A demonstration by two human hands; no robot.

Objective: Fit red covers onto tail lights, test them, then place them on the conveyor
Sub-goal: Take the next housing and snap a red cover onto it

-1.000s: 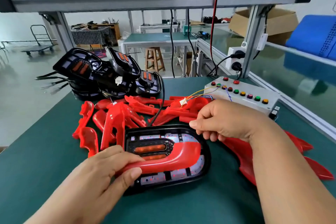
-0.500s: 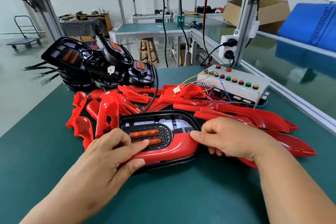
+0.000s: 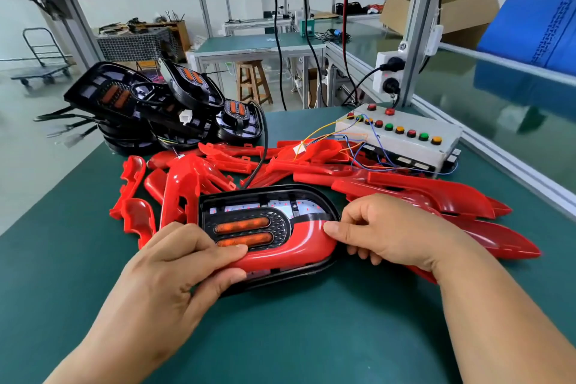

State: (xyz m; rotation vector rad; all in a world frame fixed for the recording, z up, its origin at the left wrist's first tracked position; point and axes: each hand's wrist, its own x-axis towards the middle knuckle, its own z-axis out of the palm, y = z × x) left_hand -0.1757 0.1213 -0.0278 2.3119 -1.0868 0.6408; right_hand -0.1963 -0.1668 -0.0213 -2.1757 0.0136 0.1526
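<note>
The tail light lies crosswise near the tabletop's front edge, with the red cover along its near side. The left hand pinches the cover's left end. The right hand grips its right bend, thumb on top and fingers apparently under the rim.

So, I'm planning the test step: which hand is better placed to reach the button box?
Probably the right hand: it holds the red cover at its right end, nearer the button box. The left hand grips the tail light, farther left.
</note>
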